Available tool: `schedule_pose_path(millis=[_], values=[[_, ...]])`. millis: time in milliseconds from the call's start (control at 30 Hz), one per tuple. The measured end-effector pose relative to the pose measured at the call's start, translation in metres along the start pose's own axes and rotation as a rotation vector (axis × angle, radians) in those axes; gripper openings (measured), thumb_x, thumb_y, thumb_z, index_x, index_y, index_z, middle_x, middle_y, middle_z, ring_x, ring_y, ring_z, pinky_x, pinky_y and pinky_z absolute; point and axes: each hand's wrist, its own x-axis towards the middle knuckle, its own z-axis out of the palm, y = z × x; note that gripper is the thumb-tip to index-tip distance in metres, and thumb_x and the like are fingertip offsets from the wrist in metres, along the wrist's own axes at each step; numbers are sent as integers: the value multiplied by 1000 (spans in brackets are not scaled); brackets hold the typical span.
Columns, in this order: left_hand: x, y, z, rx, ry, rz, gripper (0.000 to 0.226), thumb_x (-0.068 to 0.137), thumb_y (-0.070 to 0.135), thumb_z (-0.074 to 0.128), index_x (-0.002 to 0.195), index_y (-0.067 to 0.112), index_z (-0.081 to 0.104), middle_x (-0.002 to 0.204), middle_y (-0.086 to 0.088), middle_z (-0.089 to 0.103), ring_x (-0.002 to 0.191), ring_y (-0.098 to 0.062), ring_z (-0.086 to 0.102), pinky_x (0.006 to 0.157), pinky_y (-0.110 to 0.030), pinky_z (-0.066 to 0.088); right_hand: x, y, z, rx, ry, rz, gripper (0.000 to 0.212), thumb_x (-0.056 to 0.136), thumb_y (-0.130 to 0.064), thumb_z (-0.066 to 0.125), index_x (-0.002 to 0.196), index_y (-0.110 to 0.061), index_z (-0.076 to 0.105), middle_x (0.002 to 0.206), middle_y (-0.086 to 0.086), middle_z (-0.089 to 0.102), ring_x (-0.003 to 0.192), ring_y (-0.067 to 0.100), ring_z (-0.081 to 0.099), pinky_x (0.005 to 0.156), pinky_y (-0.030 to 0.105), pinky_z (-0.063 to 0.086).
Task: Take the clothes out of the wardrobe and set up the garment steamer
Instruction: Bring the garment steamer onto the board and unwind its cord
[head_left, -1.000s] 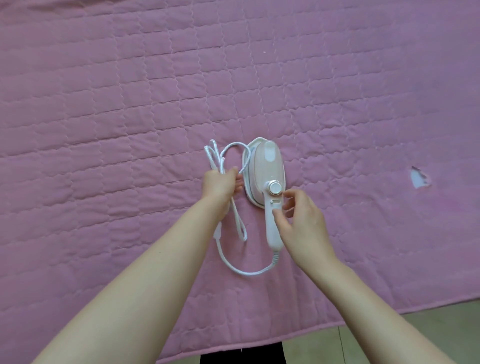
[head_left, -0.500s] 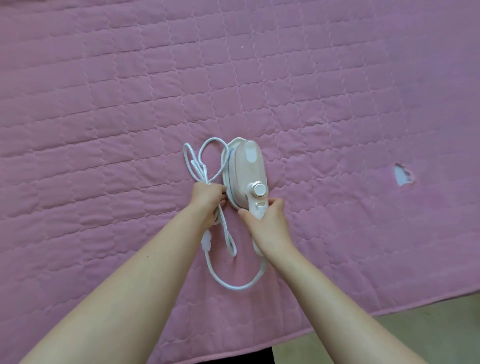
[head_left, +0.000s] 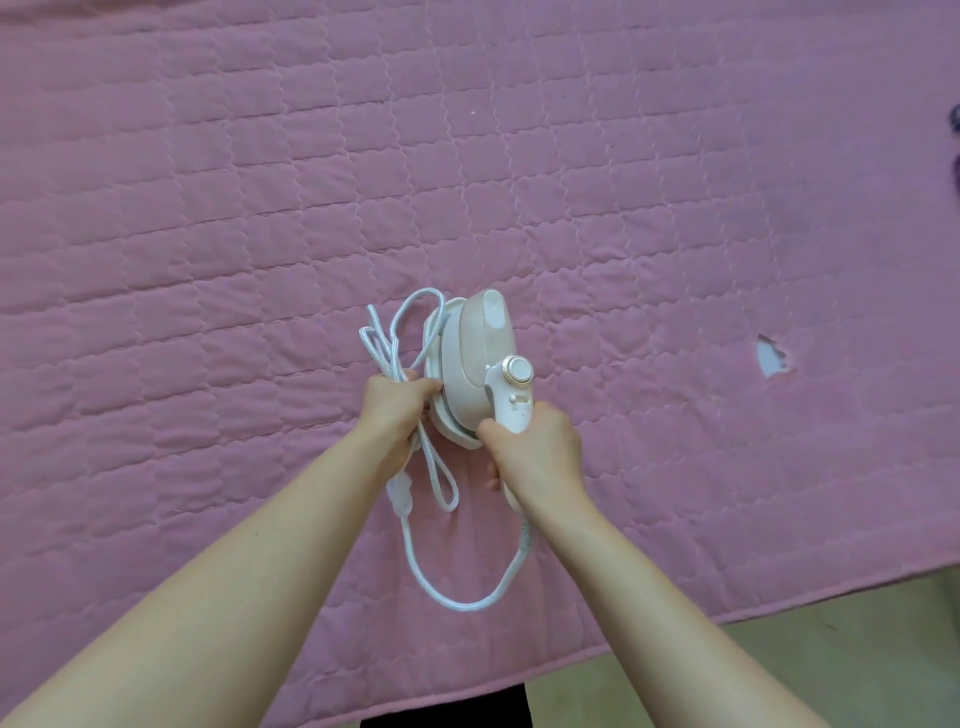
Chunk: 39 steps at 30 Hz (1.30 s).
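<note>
Steamer (head_left: 480, 358) on pink quilt (head_left: 208, 208), gripped at handle by right hand (head_left: 540, 447); left hand (head_left: 395, 410) clenched around bundled cord (head_left: 395, 338), probably to keep loops clear while lifting. Plug (head_left: 401, 492) dangling below; no clothes visible.

No text, brand, number or sign can be read. The steamer (head_left: 480, 358) carries a faint grey mark on its white handle, just below the small slider under the dial (head_left: 518, 370), but it is too small and blurred to make out. The pink quilt (head_left: 208, 208) bears only stitching, no lettering.
</note>
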Motion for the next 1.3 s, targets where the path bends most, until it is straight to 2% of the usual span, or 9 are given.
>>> schedule_pose_path(millis=[100,167,333,467,667,800,933,1133,1300], values=[[-14,0,-11,8,19,16,36,83,-5,61,62,17,41,78,-16,54,74,-28,53,64,-37,46,-16,-4,-2,25,-5,-20,7,71,-14,54,74,-9,59,44,4,60,34,14,56,45,20,46],[-27,-1,-18,-6,36,43,38,83,-4,61,61,17,40,69,-12,53,72,-26,53,65,-37,46,-27,-5,-1,40,7,-25,11,69,-14,55,75,-7,60,41,3,58,35,17,57,46,26,49],[-62,7,-45,-57,66,69,43,84,-1,61,54,20,39,67,-10,53,66,-24,52,66,-40,44,-65,-18,-4,-9,14,-81,23,59,-28,51,69,-7,56,49,6,60,44,24,62,55,38,56],[-98,21,-65,-60,84,82,36,84,8,64,60,20,40,70,-10,56,70,-25,55,74,-51,53,-107,-38,-14,11,21,-122,12,60,-24,55,62,-13,52,52,11,62,50,30,64,53,42,56],[-167,47,-99,-102,113,185,38,88,9,62,60,19,39,64,-5,48,66,-21,48,72,-36,42,-182,-76,-38,25,0,-181,15,68,-15,58,57,-17,48,47,8,58,40,21,58,52,39,55],[-211,61,-130,-172,97,220,40,90,9,61,59,20,38,67,-7,45,71,-21,44,72,-36,40,-229,-94,-49,44,0,-235,14,68,-15,58,58,-17,49,48,11,61,41,21,59,52,40,54],[-258,68,-159,-202,133,249,40,91,8,60,61,20,37,62,-2,44,60,-18,45,59,-29,42,-271,-105,-53,59,-15,-277,13,69,-16,60,60,-15,51,50,13,62,41,21,59,53,41,55],[-323,64,-205,-261,221,250,38,90,9,62,60,20,40,66,-4,49,69,-21,48,71,-38,42,-327,-121,-61,50,-59,-330,8,71,-15,60,69,-9,56,52,7,60,39,15,56,49,36,53],[-371,46,-231,-369,329,228,35,89,10,62,63,20,43,71,-6,52,77,-23,51,78,-42,45,-360,-124,-67,5,-113,-389,7,71,-15,61,70,-11,56,51,5,59,41,15,56,46,32,52]])
